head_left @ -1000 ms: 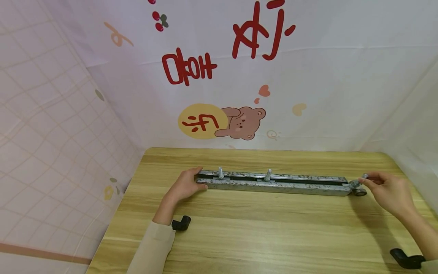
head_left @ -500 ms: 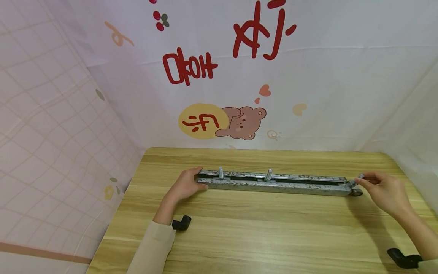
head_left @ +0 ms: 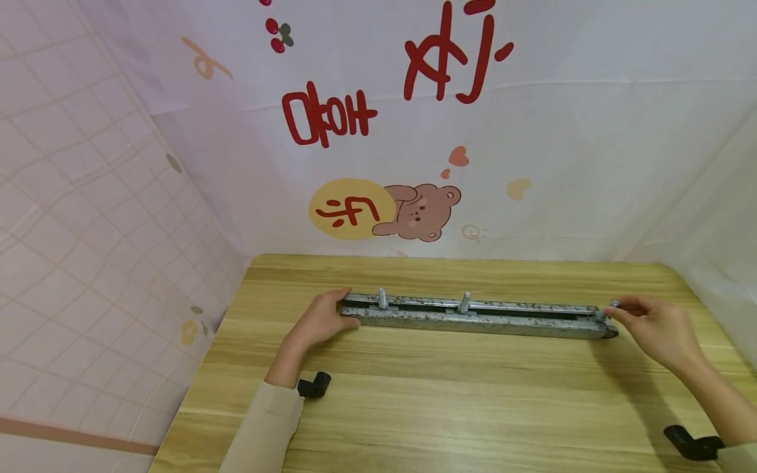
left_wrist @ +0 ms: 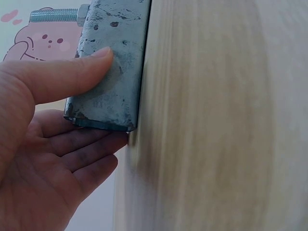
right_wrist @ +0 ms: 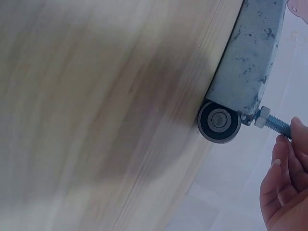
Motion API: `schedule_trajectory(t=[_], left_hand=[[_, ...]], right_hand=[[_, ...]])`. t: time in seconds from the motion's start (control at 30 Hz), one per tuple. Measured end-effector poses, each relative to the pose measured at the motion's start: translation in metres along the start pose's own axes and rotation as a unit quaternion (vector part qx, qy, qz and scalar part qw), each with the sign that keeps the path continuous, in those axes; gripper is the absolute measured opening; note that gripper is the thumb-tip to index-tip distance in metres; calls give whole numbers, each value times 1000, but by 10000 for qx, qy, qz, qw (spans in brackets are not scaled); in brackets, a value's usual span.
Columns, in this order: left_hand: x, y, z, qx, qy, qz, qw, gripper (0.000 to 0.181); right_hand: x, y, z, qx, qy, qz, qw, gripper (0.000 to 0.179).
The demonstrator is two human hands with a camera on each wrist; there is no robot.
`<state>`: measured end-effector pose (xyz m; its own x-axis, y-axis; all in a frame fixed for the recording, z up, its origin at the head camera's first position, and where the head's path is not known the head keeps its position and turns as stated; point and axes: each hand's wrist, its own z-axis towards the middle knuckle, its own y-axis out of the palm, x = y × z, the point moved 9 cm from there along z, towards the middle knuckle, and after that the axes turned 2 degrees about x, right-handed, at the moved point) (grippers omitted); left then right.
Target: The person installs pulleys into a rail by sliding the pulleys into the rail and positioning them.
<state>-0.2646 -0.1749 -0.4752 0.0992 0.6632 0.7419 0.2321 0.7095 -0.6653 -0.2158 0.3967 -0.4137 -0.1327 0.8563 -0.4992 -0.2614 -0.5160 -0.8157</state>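
A long slotted metal rail (head_left: pixel 503 323) with a worn, speckled surface lies across the table. Two threaded studs (head_left: pixel 465 303) stand up out of its slot, one nearer the left end. My left hand (head_left: pixel 322 320) grips the rail's left end, thumb on the near side (left_wrist: pixel 115 72). At the right end, my right hand (head_left: pixel 662 328) pinches the threaded bolt (right_wrist: pixel 278 126) of a roller carriage between thumb and fingers. A nut (right_wrist: pixel 262 117) sits at the bolt's base. The carriage's bearing wheel (right_wrist: pixel 219 120) shows right at the rail's end; the rest of the carriage is hidden in the rail.
The rail rests on a wood-grain table (head_left: pixel 443 401). A printed white cloth (head_left: pixel 562 144) hangs behind it and along both sides. Black angled wrist pieces (head_left: pixel 313 385) sit by each forearm.
My right hand has moved left, sliding the roller carriage into the rail's right end; less of its wheel shows outside. The left hand and the rail have stayed in place.
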Motion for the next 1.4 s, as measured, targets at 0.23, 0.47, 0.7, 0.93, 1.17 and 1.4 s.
schedule_trajectory(t=[0.23,0.47,0.7,0.93,1.17,1.4], left_hand=[[0,0,0,-15,-23,-17,10000,82],[1,-1,-2,-22,-41,-54,10000,82],[1,-1,-1,-31,-13,-73,10000,82],[0,-1,-1,-40,-25,-72,10000,82],[0,0,0,-27,10,-88,10000,82],[0,1,0,-12,65,-71,10000,83]], right_hand=[[-9,2,2,-12,-144,27,9999,28],[-18,4,3,-63,-286,82,9995,28],[-27,6,5,-13,-448,155,9989,24],[-32,10,5,-13,-530,156,9985,20],[-35,14,5,-32,-549,194,9983,21],[-38,18,5,-63,-546,256,9982,22]])
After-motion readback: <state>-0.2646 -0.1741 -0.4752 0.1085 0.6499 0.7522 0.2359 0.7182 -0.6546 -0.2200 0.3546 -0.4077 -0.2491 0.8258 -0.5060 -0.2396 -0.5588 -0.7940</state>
